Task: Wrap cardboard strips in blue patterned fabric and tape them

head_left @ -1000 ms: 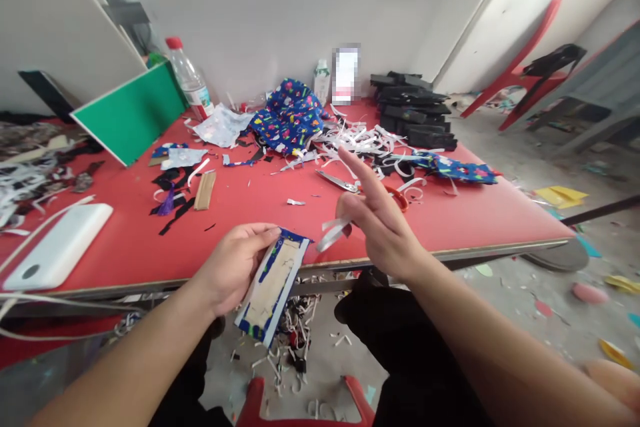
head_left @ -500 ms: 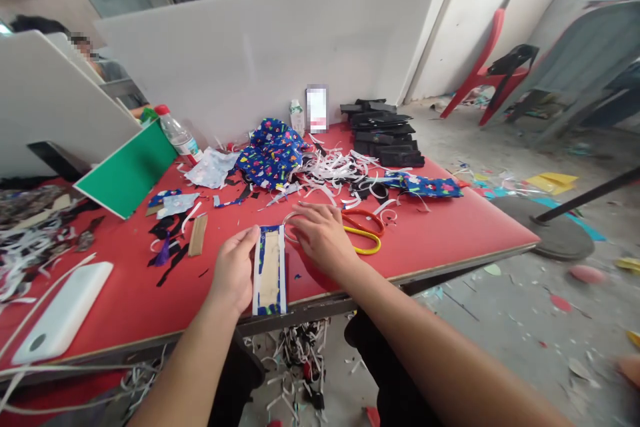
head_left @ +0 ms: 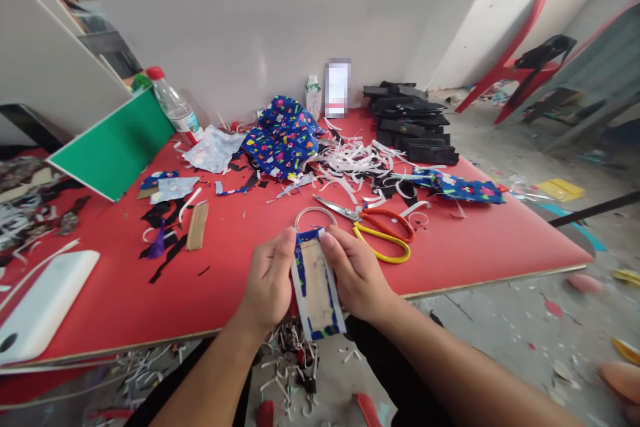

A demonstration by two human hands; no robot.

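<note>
Between my two hands is a small tan rectangular panel (head_left: 318,283), edged with blue patterned fabric and white strips down its long sides. My left hand (head_left: 270,280) grips its upper left edge, thumb on top. The upper right corner is pinched by my right hand (head_left: 357,273), with a bit of white strip showing at the thumb. The panel tilts over the table's front edge. Just beyond it lies a pale ring (head_left: 316,209), perhaps a tape roll. Scissors (head_left: 383,230) with one red and one yellow handle loop rest on the table to the right, blades partly apart.
On the red table (head_left: 225,293) lie blue patterned fabric (head_left: 283,137), white strip scraps (head_left: 355,160), stacked black pieces (head_left: 413,123), a tan strip (head_left: 197,227) and a white device (head_left: 50,303). A bottle (head_left: 175,107) and a green board (head_left: 117,143) stand left. A phone (head_left: 337,88) leans against the partition.
My right hand has left the spot by the ring and scissors and now grips the panel's right side. The panel has tilted and come nearer the edge. The view has dipped.
</note>
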